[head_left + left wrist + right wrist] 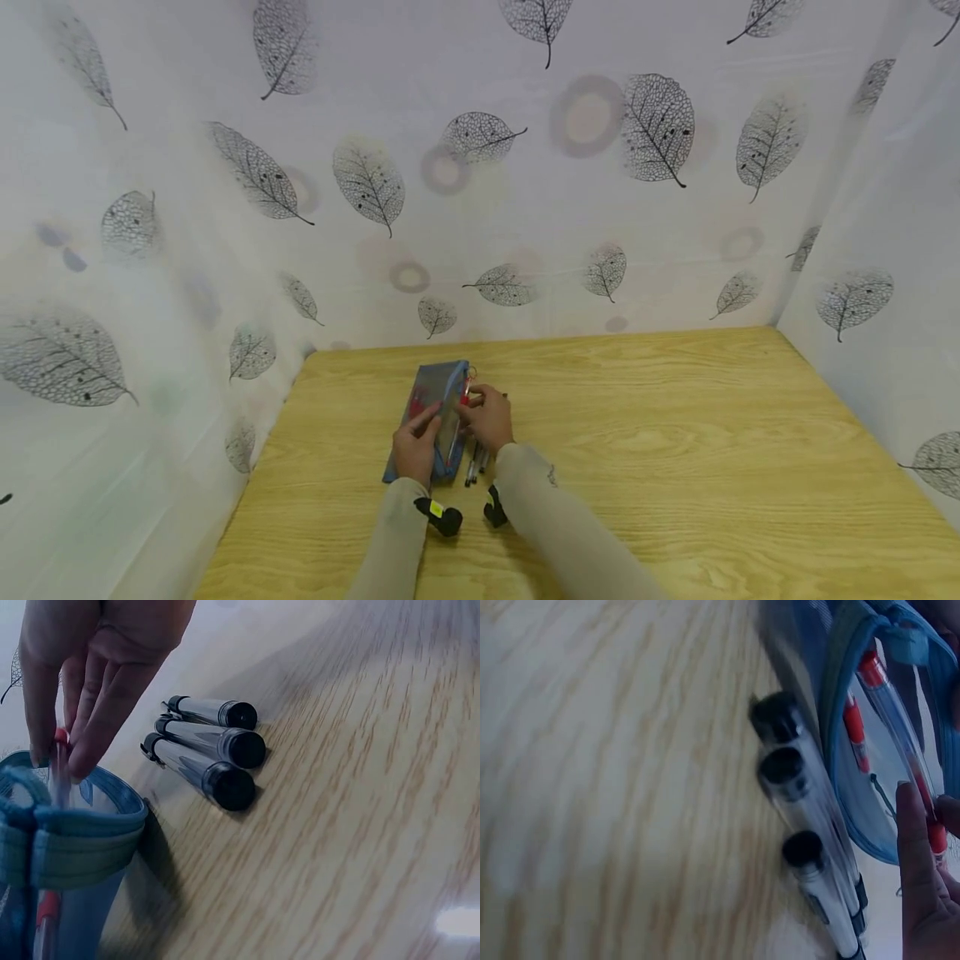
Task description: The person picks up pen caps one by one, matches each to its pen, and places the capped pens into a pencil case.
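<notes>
A see-through pencil case [427, 385] with blue edging lies on the table, its zipped side held agape. My left hand [415, 448] pinches the case by the edge of its opening. In my right hand [491, 419], thumb and fingers grip a clear pen with red ends [898, 712], which reaches into the opening. Another red pen [855, 733] shows inside the case in the right wrist view. Three clear pens with black ends [202, 769] lie side by side on the table, right by the case and below my right hand.
The wood-grain table [675, 433] stretches away to the right of the hands. Behind it and on both sides hangs a pale leaf-print curtain [555, 208]. A small ring [472, 372] shows at the far end of the case.
</notes>
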Demonstrator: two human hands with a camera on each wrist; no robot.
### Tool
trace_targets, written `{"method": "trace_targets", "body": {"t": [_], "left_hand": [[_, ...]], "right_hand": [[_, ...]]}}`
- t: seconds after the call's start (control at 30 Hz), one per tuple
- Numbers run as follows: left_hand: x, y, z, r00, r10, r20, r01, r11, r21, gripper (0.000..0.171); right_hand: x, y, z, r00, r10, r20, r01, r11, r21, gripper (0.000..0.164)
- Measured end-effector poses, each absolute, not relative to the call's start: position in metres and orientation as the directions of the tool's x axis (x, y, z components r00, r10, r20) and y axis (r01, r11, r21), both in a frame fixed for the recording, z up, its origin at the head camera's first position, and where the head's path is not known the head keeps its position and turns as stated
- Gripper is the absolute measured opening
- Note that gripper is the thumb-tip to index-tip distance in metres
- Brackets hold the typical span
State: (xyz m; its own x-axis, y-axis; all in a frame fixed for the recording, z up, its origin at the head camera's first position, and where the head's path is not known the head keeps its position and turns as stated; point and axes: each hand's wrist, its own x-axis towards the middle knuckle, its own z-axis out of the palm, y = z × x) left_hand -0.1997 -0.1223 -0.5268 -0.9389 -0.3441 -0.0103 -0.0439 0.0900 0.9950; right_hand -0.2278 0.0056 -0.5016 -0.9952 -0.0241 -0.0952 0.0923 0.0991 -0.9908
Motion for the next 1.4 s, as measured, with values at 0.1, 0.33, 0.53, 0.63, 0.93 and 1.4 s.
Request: {"method": "trace_targets", "body": {"t": [0.1,0.33,0.53,0.63,0.93,1.4], "left_hand": [[-0.199,-0.121,-0.526,-0.941,-0.337,-0.006,-0.039,0.089,0.995,0.022],[-0.198,-0.121,-0.526,-0.949,-0.315,0.018,-0.014,0.099,0.995,0.022],[-0.197,-0.120,-0.524,-0.941,-0.334,0.047,0.004,0.128,0.992,0.022],[-0.196,-0.120,-0.523,-0.940,-0.339,0.040,-0.004,0.127,0.992,0.022],[-0.196,-0.123,-0.527,-0.937,-0.348,0.033,-0.011,0.123,0.992,0.022],[-0.196,-0.123,-0.527,-0.937,-0.349,0.018,-0.024,0.116,0.993,0.022]], "right_hand": [[-0.227,0.004,-0.501,-0.995,-0.027,-0.095,0.090,0.157,-0.983,0.045],[-0.227,0.010,-0.507,-0.998,-0.007,-0.055,0.054,0.116,-0.992,0.040],[-0.232,0.019,-0.512,-0.996,0.051,-0.080,0.082,0.041,-0.996,0.037],[-0.233,0.025,-0.513,-0.994,0.085,-0.071,0.076,0.060,-0.995,0.035],[-0.225,0.037,-0.524,-0.975,0.212,-0.071,0.092,0.093,-0.991,0.029],[-0.214,0.045,-0.535,-0.948,0.287,-0.135,0.165,0.084,-0.983,0.033]]}}
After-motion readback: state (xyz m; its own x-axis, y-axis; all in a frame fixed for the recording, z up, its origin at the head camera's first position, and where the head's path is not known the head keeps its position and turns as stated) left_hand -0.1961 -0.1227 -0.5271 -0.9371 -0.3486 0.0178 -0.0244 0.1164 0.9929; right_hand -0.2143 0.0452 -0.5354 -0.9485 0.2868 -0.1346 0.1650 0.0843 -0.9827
